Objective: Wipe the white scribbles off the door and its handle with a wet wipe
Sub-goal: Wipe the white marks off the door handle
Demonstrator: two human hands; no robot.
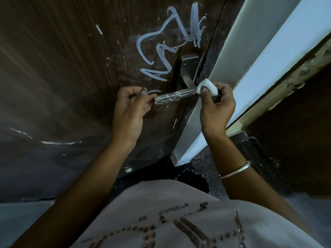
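Right hand (216, 108) pinches wet wipe (208, 87) at the pivot end of the handle (174, 97), whose bar runs leftward into the gripping left hand (129, 108)

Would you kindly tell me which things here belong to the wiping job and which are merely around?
Part of the job: wet wipe pinched in the right hand; door handle, scribbled, its end held by the left hand; white scribbles on the door.
Just around: bangle; white wall; speckled floor.
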